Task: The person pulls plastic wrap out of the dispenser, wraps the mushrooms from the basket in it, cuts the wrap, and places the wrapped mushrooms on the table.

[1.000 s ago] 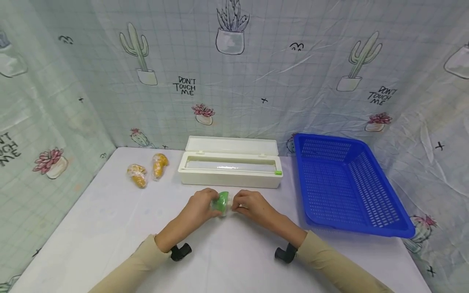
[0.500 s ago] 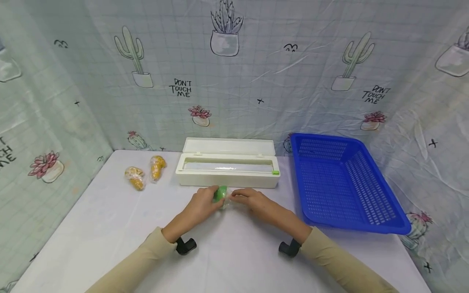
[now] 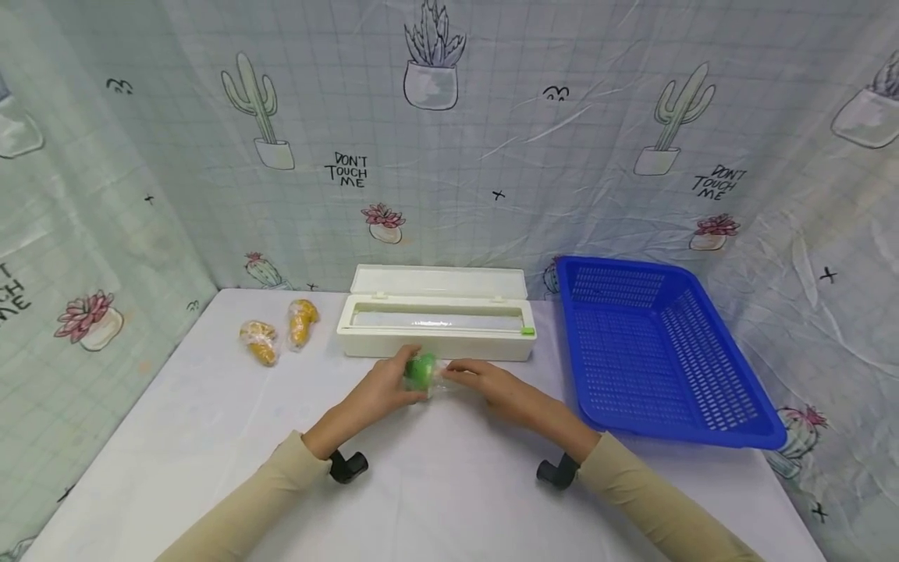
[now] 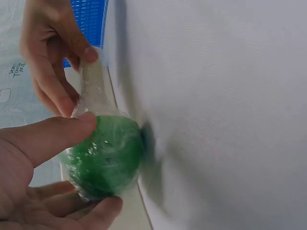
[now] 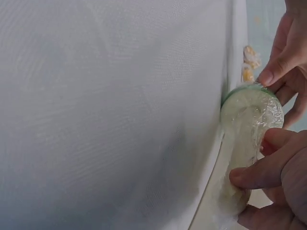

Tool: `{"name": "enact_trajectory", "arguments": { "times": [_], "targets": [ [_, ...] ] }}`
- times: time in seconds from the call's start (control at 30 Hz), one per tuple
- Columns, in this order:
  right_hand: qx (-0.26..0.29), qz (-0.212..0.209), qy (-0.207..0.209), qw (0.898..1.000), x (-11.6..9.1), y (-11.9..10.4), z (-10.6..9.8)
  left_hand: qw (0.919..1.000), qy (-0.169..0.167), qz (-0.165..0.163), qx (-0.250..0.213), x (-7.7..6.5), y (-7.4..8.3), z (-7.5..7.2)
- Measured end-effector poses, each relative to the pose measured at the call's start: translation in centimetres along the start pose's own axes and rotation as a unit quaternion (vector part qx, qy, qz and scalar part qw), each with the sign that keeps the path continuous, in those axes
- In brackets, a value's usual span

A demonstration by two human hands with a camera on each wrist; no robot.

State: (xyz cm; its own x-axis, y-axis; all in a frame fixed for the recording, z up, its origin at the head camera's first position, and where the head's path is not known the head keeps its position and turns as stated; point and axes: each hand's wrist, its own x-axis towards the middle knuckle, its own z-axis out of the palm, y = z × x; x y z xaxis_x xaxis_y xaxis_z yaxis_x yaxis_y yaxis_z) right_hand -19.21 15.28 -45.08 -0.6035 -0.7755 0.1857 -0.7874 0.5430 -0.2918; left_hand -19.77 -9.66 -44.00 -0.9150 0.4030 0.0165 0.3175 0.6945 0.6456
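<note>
A mushroom-shaped piece (image 3: 420,372) with a green cap and pale stem is wrapped in clear cling film. In the left wrist view, my left hand (image 4: 29,158) holds the green cap (image 4: 112,153), thumb on one side and fingers on the other. My right hand (image 5: 283,177) pinches the film-covered stem (image 5: 237,158) between thumb and fingers in the right wrist view. From the head, the left hand (image 3: 375,389) and right hand (image 3: 499,390) meet just in front of the white cling film dispenser (image 3: 435,344).
The dispenser's lid (image 3: 438,279) stands raised, with a film roll inside. Two film-wrapped yellow pieces (image 3: 260,342) lie at the table's back left. A blue basket (image 3: 621,343) stands at the right. A printed cloth (image 3: 449,156) hangs behind the table.
The green cap has turned within my left hand, whose fingers are spread wider around it. My right hand stays at the stem end. The head view has shifted slightly.
</note>
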Motion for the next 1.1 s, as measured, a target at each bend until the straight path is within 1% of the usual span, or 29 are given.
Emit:
{"name": "enact_trajectory", "arguments": {
  "times": [0.07, 0.17, 0.27, 0.4, 0.5, 0.6, 0.67, 0.8, 0.9, 1.1],
  "targets": [
    [0.003, 0.005, 0.004, 1.0, -0.2, 0.1, 0.1, 0.9998, 0.001, 0.015, -0.016, 0.0, -0.4, 0.0],
    [-0.004, 0.02, 0.024, 1.0, -0.5, 0.2, 0.1, 0.9987, 0.005, 0.04, -0.032, 0.0, -0.8, 0.1],
    [0.002, 0.061, 0.06, 0.996, -0.9, 0.2, -0.1, 0.9979, 0.015, 0.05, -0.038, 0.0, -1.3, 0.2],
    [0.029, 0.136, 0.103, 0.985, -1.6, 0.2, -0.4, 0.9966, 0.036, 0.057, -0.048, -0.1, -1.7, 0.2],
    [0.049, 0.182, 0.11, 0.976, -1.9, 0.1, -0.4, 0.9953, 0.046, 0.062, -0.059, -0.1, -1.8, 0.3],
    [0.067, 0.211, 0.11, 0.969, -2.1, -0.1, -0.4, 0.9946, 0.053, 0.061, -0.065, -0.1, -1.7, 0.4],
    [0.073, 0.217, 0.116, 0.966, -2.2, -0.1, -0.4, 0.9942, 0.061, 0.057, -0.069, -0.1, -1.6, 0.5],
    [0.054, 0.211, 0.128, 0.968, -2.1, -0.1, -0.4, 0.9946, 0.072, 0.04, -0.063, -0.3, -1.1, 0.7],
    [0.042, 0.209, 0.136, 0.967, -1.9, -0.2, -0.4, 0.9956, 0.075, 0.031, -0.046, -0.4, -0.8, 0.9],
    [0.046, 0.214, 0.154, 0.964, -1.4, -0.6, -0.6, 0.9942, 0.1, 0.033, -0.018, -0.8, -0.7, 0.7]
  ]
}}
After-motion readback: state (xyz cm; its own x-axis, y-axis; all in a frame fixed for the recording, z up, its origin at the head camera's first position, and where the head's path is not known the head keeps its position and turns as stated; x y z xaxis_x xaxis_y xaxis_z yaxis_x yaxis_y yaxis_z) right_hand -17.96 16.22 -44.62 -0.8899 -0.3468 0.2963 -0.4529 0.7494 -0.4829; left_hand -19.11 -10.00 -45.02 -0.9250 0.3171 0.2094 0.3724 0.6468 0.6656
